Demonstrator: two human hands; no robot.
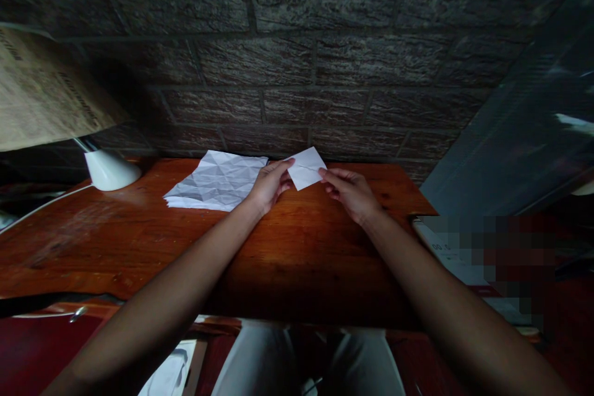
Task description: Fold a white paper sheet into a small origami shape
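A small folded square of white paper is held up over the far part of the wooden table, turned so that a corner points upward. My left hand pinches its left corner between thumb and fingers. On the opposite side, my right hand grips the right corner the same way. A faint crease line crosses the paper's middle. Just left of my left hand lies a stack of creased white sheets, its near right part hidden behind that hand and forearm.
A lamp with a white base and a printed shade stands at the table's left. Behind the wooden table rises a dark brick wall. A grey panel leans on the right, near a white box. An open drawer shows below left.
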